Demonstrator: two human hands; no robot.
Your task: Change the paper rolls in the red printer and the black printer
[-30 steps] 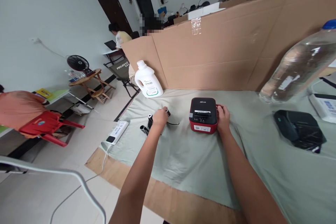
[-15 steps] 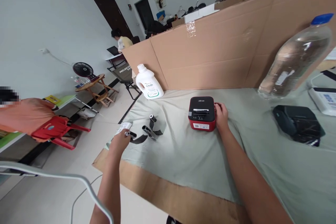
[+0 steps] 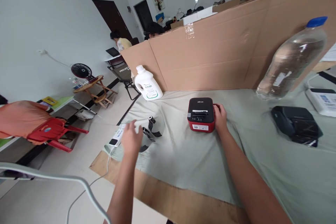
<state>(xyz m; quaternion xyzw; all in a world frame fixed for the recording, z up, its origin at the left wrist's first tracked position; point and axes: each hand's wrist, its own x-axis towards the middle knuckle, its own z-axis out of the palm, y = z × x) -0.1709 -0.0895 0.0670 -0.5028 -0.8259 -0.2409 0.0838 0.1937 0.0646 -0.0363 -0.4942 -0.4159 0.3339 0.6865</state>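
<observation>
My left hand (image 3: pixel 131 137) hovers with fingers apart over the left of the cloth, holding nothing visible. Beside and partly behind it lie small spools (image 3: pixel 148 133) linked by a loose black ribbon; the hand hides part of them. A small red-and-black label printer (image 3: pixel 201 114) sits upright at the middle of the cloth. My right hand (image 3: pixel 220 116) grips the printer's right side, with some fingertips hidden behind it. Left of my left hand lies a white power strip (image 3: pixel 117 135) with a cable.
A white jug (image 3: pixel 148 83) stands at the back left before a cardboard screen (image 3: pixel 207 56). On the right are a large clear bottle (image 3: pixel 292 59) with a blue cap, a black device (image 3: pixel 296 126) and a white box (image 3: pixel 324 100). People sit beyond the table.
My left hand has let go of a ribbon spool, opened and moved slightly right, uncovering the power strip. My right hand stays at the printer.
</observation>
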